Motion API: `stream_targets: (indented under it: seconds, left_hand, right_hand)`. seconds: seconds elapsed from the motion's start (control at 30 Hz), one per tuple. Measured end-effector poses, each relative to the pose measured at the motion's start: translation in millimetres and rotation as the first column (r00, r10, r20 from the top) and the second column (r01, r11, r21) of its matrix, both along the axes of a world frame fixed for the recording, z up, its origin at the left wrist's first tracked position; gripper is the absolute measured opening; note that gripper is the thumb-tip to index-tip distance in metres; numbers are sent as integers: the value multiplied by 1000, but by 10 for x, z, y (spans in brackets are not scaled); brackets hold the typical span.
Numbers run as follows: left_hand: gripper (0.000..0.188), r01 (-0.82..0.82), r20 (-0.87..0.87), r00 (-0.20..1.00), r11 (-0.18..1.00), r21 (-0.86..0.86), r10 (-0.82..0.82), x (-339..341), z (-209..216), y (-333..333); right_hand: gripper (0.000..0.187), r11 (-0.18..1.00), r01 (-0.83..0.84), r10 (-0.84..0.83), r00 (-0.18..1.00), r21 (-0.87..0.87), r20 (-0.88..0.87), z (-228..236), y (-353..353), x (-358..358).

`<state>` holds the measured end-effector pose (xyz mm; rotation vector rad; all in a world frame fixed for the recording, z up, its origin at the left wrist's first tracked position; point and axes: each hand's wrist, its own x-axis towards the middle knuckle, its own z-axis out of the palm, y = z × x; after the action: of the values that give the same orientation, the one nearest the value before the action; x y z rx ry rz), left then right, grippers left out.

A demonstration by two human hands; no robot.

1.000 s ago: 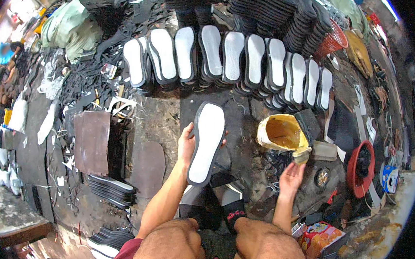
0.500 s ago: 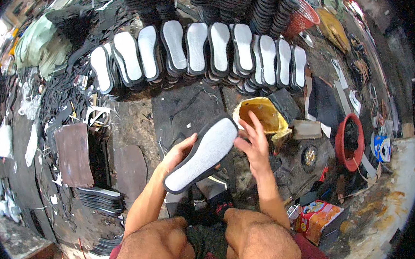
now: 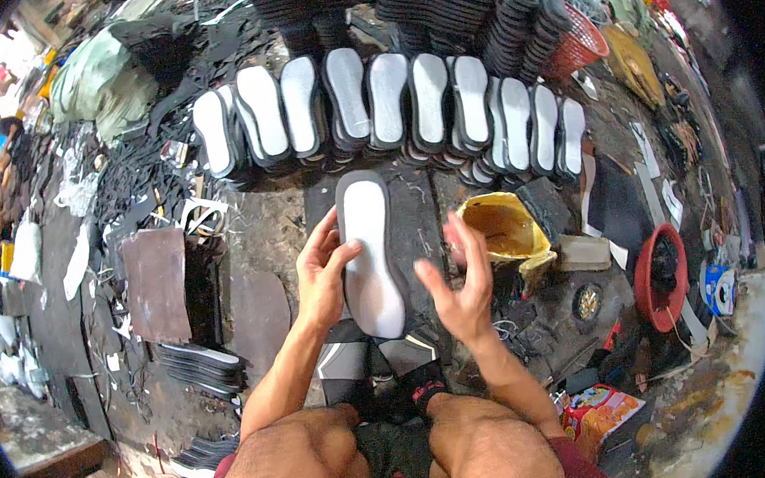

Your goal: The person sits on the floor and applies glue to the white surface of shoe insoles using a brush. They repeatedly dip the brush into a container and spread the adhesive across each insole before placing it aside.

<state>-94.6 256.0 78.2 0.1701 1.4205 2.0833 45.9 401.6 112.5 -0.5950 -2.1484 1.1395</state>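
Note:
My left hand [image 3: 324, 270] grips a shoe sole [image 3: 372, 267] by its left edge, thumb on the white upper face. The sole is black-rimmed and stands nearly upright in the picture, above my feet. To its right, my right hand [image 3: 460, 287] is apart from it, fingers spread, holding nothing. Just beyond that hand lies a yellow container [image 3: 507, 225] with its opening showing. Farther off, a curved row of stacked soles with white tops [image 3: 388, 104] spans the floor.
Tall stacks of black soles [image 3: 436, 6] stand at the back beside a red basket [image 3: 575, 42]. A red basin [image 3: 659, 278] is at the right. On the left lie a brown sheet [image 3: 156, 284], a small pile of soles [image 3: 202, 368] and many dark scraps [image 3: 146, 141].
The sole has turned from a slant to nearly upright, and my left hand has turned with it. My right hand has drawn away from the sole's end. The whole view has shifted slightly.

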Motion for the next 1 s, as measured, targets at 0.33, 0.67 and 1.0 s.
stream_targets:
  seconds: [0.33,0.67,1.0]
  left_hand:
    - [85,188,-334,911,966,-179,-240,312,237,134]
    - [74,295,-153,936,943,-152,-317,299,134,5]
    - [72,315,-130,934,938,-141,-333,420,270,-54]
  right_hand:
    - [31,958,-6,22,998,286,-52,245,275,-411]
    - [16,878,-359,406,909,316,-97,378,438,-335]
    - [18,925,-316,296,948,-211,-120,189,354,-294]
